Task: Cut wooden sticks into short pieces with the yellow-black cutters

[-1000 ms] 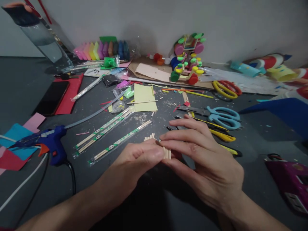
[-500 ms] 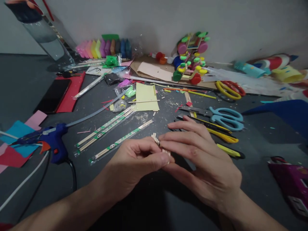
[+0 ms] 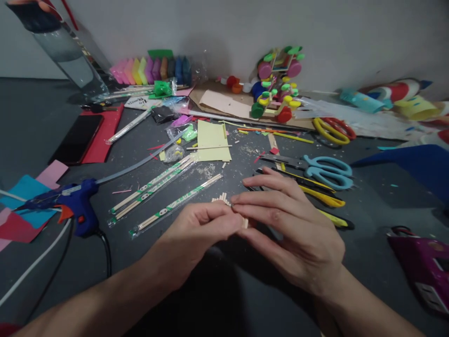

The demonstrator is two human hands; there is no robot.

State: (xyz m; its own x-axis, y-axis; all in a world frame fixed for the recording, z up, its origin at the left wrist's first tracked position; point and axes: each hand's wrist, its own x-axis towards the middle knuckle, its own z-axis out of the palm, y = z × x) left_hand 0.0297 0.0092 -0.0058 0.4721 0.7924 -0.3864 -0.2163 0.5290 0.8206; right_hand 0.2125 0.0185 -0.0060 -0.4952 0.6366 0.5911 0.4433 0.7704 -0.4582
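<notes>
Pinching sticks (image 3: 246, 223) in left hand (image 3: 206, 223), beside loosely curled right hand (image 3: 298, 229) (can't tell if gripping); could skew if squeezed unevenly.

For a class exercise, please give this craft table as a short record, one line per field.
Left hand: left hand, pinching short wooden sticks
Right hand: right hand, fingertips close to those sticks; whether they grip is unclear
Left side: glue gun, phone
Middle: wrapped chopsticks, yellow paper
Right side: blue-handled scissors
Back: bottle, row of coloured packs
Stick count: cannot tell, partly hidden
</notes>
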